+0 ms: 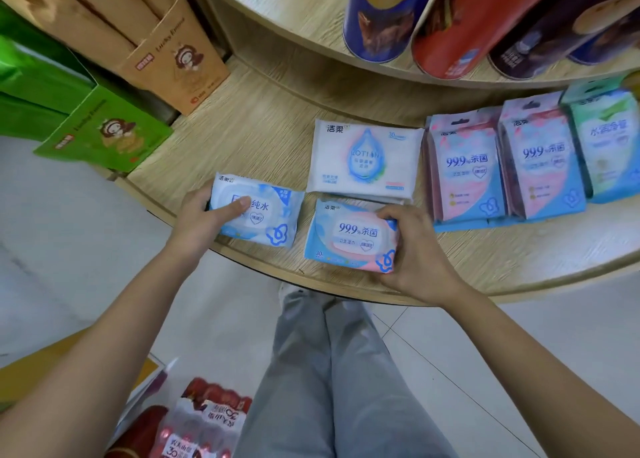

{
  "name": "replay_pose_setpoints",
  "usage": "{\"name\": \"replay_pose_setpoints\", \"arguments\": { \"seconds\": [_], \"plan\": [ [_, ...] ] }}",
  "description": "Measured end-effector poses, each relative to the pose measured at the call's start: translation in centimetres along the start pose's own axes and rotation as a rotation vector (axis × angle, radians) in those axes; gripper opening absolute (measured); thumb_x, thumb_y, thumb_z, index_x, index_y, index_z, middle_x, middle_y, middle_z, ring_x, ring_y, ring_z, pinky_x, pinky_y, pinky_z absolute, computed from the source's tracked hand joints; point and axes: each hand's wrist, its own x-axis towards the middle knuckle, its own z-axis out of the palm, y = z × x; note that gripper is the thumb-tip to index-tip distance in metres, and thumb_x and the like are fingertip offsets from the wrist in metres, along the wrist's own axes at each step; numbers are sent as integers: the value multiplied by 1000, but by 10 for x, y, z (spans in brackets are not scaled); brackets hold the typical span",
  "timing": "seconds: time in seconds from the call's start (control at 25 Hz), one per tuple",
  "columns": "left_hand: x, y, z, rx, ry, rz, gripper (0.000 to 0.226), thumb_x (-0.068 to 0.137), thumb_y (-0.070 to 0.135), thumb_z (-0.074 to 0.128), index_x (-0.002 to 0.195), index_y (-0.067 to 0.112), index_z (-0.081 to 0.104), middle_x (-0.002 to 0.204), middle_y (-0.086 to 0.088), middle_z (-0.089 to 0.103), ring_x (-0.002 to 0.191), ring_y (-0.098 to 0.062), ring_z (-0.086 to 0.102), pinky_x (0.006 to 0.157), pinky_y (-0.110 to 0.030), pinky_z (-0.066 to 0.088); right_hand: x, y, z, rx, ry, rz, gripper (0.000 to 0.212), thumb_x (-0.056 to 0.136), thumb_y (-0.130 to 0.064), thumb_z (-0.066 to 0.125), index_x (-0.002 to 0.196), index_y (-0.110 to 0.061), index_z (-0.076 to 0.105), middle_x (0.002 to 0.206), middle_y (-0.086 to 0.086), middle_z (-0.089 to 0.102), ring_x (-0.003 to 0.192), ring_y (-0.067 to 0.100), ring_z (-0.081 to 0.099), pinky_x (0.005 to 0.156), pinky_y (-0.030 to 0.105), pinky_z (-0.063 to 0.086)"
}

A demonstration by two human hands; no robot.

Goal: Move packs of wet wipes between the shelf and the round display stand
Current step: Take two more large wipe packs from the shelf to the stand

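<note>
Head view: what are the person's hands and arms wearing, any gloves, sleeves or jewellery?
The left hand and right hand are bare: no gloves, rings or watch visible. The left forearm and right forearm are uncovered too, with no sleeve showing anywhere in the frame.

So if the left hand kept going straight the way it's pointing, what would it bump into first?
Probably the white lotion pack. The left hand points up and right while gripping a blue wipes pack, whose far corner would likely touch the white one first. Depth is hard to judge.
</note>
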Motion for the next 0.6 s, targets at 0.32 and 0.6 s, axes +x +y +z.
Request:
{"name": "replay_pose_setpoints", "arguments": {
  "seconds": [0.32,0.6],
  "plan": [
    [-9,16,4,254,235,51,50,80,23,72,126,23,53,131,-1,52,112,-8,51,95,-26,40,-6,-14,-11,-133,-24,-61,79,60,-52,75,124,-15,49,124,-1,50,115,18,38,103,15,25],
    [6,84,72,243,124,238,40,85,15,61,125,16,55,122,-5,59,105,-13,56,87,-14,44,34,-36,-34,142,397,397,34,86,-17,57,117,-3,53,108,10,59,94,21,55,75,23,39]
  ]
}}
